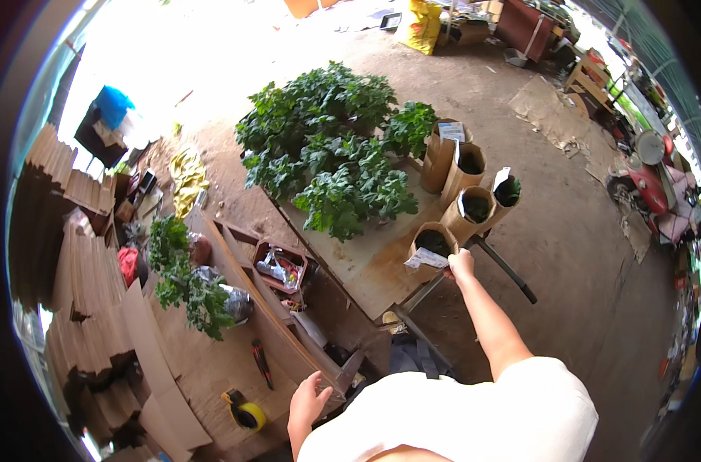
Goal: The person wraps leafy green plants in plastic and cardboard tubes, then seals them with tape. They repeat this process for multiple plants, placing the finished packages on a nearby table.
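My right hand (460, 265) reaches forward and pinches the rim of a brown paper sleeve (421, 245), at the side by its white label. Dark green leaves show inside the sleeve, which stands on the near right corner of a wooden cart bed (377, 269). Several more brown sleeves (466, 212) with leaves inside stand just beyond it. Left of them, leafy green potted plants (327, 138) crowd the bed, hiding their pots. My left hand (309, 398) hangs by the workbench edge (319, 373), fingers loosely apart, holding nothing.
On the workbench at left lie a tape dispenser (245, 412), a red-and-black cutter (262, 362) and leafy plants (185, 281). Stacked cardboard (88, 269) stands farther left. A dark cart handle (508, 269) juts out at right. A drawer tray (281, 267) sits between bench and cart.
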A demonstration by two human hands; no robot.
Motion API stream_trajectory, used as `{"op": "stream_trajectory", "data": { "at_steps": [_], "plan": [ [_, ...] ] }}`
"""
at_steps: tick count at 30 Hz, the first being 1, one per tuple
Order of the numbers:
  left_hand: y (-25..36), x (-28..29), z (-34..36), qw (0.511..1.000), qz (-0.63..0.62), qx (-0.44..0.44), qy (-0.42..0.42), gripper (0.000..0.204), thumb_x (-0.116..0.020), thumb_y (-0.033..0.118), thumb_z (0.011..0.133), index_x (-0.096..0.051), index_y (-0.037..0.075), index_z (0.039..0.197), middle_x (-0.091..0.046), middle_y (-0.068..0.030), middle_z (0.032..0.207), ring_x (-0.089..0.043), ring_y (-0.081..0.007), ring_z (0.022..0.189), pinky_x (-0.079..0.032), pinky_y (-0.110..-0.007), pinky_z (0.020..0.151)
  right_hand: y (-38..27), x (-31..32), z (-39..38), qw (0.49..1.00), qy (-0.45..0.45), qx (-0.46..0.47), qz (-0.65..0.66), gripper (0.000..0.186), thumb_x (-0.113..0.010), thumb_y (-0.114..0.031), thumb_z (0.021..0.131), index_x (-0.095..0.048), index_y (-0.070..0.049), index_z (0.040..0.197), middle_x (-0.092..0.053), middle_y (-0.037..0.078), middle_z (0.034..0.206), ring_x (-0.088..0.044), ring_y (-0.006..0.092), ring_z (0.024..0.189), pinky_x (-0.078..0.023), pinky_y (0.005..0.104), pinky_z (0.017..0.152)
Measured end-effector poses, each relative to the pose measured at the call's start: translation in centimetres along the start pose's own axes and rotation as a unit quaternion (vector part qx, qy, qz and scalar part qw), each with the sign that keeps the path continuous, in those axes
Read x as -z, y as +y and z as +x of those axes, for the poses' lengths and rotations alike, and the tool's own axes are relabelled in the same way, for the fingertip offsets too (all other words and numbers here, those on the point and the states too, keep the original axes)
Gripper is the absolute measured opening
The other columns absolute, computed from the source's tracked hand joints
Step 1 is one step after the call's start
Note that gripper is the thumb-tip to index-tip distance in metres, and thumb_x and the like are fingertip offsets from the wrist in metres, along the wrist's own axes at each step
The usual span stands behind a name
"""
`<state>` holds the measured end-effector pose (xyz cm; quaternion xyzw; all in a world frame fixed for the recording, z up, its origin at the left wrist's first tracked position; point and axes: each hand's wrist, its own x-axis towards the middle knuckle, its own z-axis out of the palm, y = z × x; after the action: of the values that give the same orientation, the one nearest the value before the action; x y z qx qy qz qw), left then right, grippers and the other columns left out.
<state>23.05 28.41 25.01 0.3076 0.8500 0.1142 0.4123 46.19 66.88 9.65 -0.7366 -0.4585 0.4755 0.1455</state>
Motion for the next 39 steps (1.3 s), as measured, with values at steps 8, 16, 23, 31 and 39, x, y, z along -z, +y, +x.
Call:
{"op": "stream_trajectory", "data": {
  "at_steps": [8,16,23,31,39],
  "plan": [
    [3.0,-0.1,2.2,0.999,-0.008,-0.02,0.025,0.051,-0.065,0.027,0.08,-0.05,0.006,0.124,-0.06,-0.0153,0.111,-0.058,-0.0297,0.102,-0.046,-0.037,0.087,-0.5,2.4,-2.3,0.99,-0.119,-0.06,-0.046,0.032,-0.059,-0.028,0.076,-0.057,0.003,0.085,-0.062,0.016,0.066,-0.06,0.0228,0.047,-0.052,0.0364,0.043],
    [-1.0,-4.0,3.7,0.998,-0.024,0.03,-0.051,0.049,-0.065,0.028,0.079,-0.053,0.005,0.121,-0.062,-0.0155,0.109,-0.058,-0.0297,0.103,-0.046,-0.038,0.088,-7.8,-1.2,-14.5,0.881,-0.07,0.465,-0.048,0.031,-0.055,-0.002,0.077,-0.057,-0.005,0.107,-0.052,0.011,0.088,-0.053,0.0197,0.07,-0.044,0.0297,0.06],
    [-10.6,-6.4,14.4,0.948,0.037,0.136,0.287,0.081,-0.074,0.03,0.071,-0.032,0.002,0.135,-0.035,-0.017,0.136,-0.029,-0.0349,0.128,-0.029,-0.045,0.106,-0.9,-22.3,-1.4,0.938,-0.036,0.329,-0.101,0.048,-0.068,-0.013,0.066,-0.055,-0.003,0.111,-0.055,0.011,0.088,-0.058,0.0227,0.073,-0.049,0.0347,0.07],
    [-17.0,-5.8,24.6,0.898,0.077,0.166,0.4,0.09,-0.073,0.02,0.066,-0.025,0.001,0.139,-0.026,-0.0188,0.143,-0.025,-0.036,0.132,-0.022,-0.044,0.11,0.4,-33.9,15.8,0.971,-0.082,0.217,-0.061,0.06,-0.068,-0.023,0.07,-0.046,-0.005,0.122,-0.052,0.02,0.116,-0.05,0.0354,0.106,-0.042,0.0421,0.088],
    [-17.7,-6.3,24.9,0.882,0.07,0.142,0.443,0.081,-0.068,0.016,0.066,-0.032,0.002,0.137,-0.032,-0.0199,0.141,-0.03,-0.0364,0.13,-0.025,-0.046,0.109,0.1,-39.0,16.0,0.969,-0.02,0.247,0.004,0.052,-0.061,-0.029,0.076,-0.048,-0.006,0.121,-0.056,0.019,0.112,-0.053,0.0359,0.102,-0.043,0.0435,0.083]
  ]
}}
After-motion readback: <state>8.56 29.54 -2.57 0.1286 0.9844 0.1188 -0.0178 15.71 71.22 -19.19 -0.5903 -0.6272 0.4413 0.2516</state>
